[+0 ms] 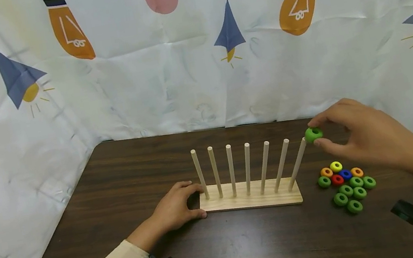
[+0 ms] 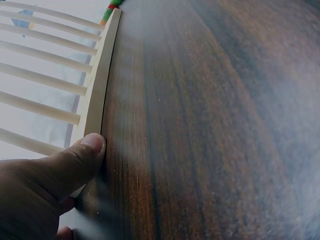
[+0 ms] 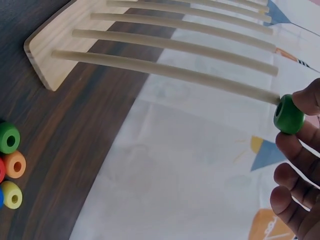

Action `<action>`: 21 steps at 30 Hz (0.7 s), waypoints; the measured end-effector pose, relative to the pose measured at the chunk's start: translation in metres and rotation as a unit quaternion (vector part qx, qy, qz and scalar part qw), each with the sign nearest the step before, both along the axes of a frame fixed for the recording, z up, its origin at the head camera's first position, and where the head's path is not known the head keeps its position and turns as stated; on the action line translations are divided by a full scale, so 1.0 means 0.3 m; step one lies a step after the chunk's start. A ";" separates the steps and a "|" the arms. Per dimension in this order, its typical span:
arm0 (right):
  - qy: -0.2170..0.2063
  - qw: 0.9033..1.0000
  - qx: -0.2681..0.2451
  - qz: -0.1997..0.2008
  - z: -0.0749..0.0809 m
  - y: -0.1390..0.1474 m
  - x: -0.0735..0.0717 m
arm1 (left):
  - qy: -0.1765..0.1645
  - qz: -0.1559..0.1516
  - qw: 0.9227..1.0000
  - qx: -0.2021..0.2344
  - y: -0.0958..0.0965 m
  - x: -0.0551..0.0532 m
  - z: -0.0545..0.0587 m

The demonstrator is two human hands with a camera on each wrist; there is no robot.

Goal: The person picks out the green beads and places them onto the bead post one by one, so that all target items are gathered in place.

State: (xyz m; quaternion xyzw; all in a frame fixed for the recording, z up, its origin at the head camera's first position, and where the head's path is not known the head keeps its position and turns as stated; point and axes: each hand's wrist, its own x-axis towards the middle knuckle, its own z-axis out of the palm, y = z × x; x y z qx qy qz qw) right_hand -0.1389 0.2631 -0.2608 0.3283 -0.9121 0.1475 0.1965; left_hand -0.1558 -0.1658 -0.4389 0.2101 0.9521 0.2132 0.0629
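Note:
A pale wooden board (image 1: 250,202) carries a row of several upright wooden pegs (image 1: 248,163). My left hand (image 1: 176,206) grips its left end; in the left wrist view the left thumb (image 2: 90,145) lies along the front edge of the board (image 2: 97,90). At the right, my right hand (image 1: 373,132) pinches a green bead (image 1: 314,134) between thumb and fingers. This bead sits beside the tip of the rightmost peg (image 1: 298,162). The right wrist view shows the green bead (image 3: 289,114) against the peg's end, its hole partly visible and not around the peg.
Loose beads lie on the dark wooden table (image 1: 227,245) right of the board: several green beads (image 1: 346,190), a red bead (image 1: 337,179), a blue bead (image 1: 345,174), a yellow bead (image 1: 335,166) and two orange beads (image 1: 357,172). A patterned white cloth (image 1: 182,82) hangs behind the table.

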 end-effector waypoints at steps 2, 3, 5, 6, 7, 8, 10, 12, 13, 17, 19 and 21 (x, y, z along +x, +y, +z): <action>0.001 1.000 0.002 0.003 0.003 -0.005 -0.004 | -0.001 0.000 1.000 0.000 0.002 -0.002 0.001; 0.002 1.000 0.003 0.005 0.004 -0.008 -0.005 | -0.003 0.001 1.000 0.000 0.002 -0.002 0.000; 0.001 1.000 0.005 0.008 0.007 -0.016 -0.008 | -0.002 0.002 1.000 0.000 0.002 -0.003 0.000; 0.000 1.000 0.005 0.009 0.009 -0.020 -0.009 | -0.002 0.002 1.000 0.001 0.003 -0.003 -0.001; -0.001 1.000 0.006 0.010 0.011 -0.025 -0.010 | -0.001 0.002 1.000 0.001 0.003 -0.003 -0.001; -0.002 1.000 0.007 0.013 0.013 -0.031 -0.011 | 0.001 0.001 1.000 0.001 0.002 -0.003 -0.003; -0.003 1.000 0.009 0.017 0.017 -0.044 -0.013 | 0.001 0.000 1.000 0.002 0.002 -0.003 -0.006; -0.003 1.000 0.011 0.021 0.021 -0.057 -0.015 | 0.003 -0.001 1.000 0.003 0.002 -0.004 -0.008; -0.005 1.000 0.012 0.022 0.023 -0.063 -0.016 | 0.003 -0.001 1.000 0.003 0.002 -0.005 -0.009; -0.022 0.999 0.018 0.020 0.030 -0.088 -0.015 | 0.005 -0.001 1.000 0.004 0.002 -0.005 -0.008; -0.031 0.999 0.021 0.018 0.031 -0.098 -0.014 | 0.005 0.000 1.000 0.003 0.003 -0.004 -0.007; -0.034 0.999 0.023 0.017 0.032 -0.107 -0.014 | 0.004 0.000 1.000 0.003 0.003 -0.003 -0.004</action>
